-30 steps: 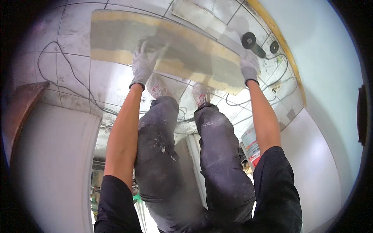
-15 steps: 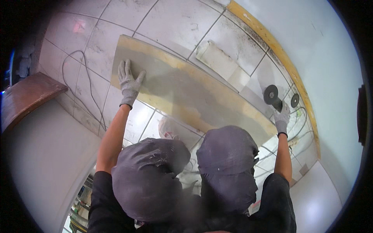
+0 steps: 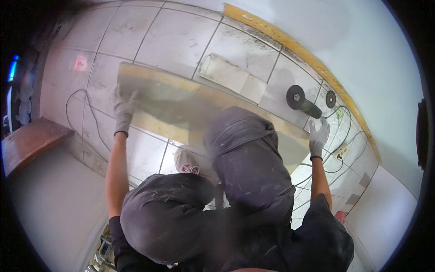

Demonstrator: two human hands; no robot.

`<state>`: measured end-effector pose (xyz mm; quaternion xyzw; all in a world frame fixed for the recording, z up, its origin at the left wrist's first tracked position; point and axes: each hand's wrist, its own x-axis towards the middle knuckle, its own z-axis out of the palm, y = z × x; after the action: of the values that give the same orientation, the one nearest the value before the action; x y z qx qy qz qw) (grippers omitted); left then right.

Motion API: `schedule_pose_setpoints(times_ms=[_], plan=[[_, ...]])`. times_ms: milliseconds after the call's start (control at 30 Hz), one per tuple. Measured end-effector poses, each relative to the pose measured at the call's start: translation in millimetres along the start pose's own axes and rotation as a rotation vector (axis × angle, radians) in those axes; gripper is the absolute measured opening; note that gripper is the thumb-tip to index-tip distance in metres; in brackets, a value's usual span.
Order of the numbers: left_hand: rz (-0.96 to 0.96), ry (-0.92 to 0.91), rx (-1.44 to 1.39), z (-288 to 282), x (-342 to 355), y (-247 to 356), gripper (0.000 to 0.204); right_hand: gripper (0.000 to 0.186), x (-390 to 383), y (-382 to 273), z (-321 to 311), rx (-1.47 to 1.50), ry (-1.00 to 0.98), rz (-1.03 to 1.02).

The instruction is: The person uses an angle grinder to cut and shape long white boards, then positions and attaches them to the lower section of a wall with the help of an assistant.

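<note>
A long board (image 3: 163, 104) with a grey middle and yellowish edges lies on the tiled floor, partly hidden by my bent right leg. My gloved left hand (image 3: 124, 108) touches its left end, fingers spread and slightly blurred. My gloved right hand (image 3: 319, 135) is beside the board's right end, fingers apart, just below the rear of an angle grinder (image 3: 308, 107); whether they touch it is unclear. The grinder has a black disc, and a loose black disc (image 3: 331, 99) lies to its right.
A pale slab (image 3: 226, 75) lies beyond the board. Cables (image 3: 86, 95) loop at left and right, with a socket (image 3: 340, 152) at right. A brown wooden step edge (image 3: 36, 143) is at left. A white wall (image 3: 358, 54) with yellow trim runs along the right.
My body has dropped lower, knees bent up into view, the right one now over the board. My left hand has shifted along its left end; my right hand has moved toward the grinder.
</note>
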<state>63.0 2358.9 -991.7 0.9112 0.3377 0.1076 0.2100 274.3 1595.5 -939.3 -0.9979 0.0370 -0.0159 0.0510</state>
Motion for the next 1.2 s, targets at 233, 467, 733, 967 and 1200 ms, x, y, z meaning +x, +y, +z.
schedule_pose_setpoints(times_ms=[233, 467, 733, 967, 1200], plan=[[-0.306, -0.180, -0.428, 3, 73, -92, 0.060, 0.062, -94, 84, 36, 0.743, -0.250, 0.608], [-0.403, -0.007, -0.613, 3, 67, -102, 0.059, 0.058, -126, 78, 31, 1.046, 0.037, 0.717], [-0.287, 0.143, -0.691, -33, 22, -20, 0.073, 0.063, -173, 86, 3, 1.022, 0.296, 0.801], [-0.353, 0.069, -0.590, -3, 47, -41, 0.066, 0.067, -148, 77, 14, 1.041, 0.238, 0.750], [-0.334, 0.108, -0.478, 16, 69, -22, 0.060, 0.071, -126, 81, 64, 0.948, 0.139, 0.715]])
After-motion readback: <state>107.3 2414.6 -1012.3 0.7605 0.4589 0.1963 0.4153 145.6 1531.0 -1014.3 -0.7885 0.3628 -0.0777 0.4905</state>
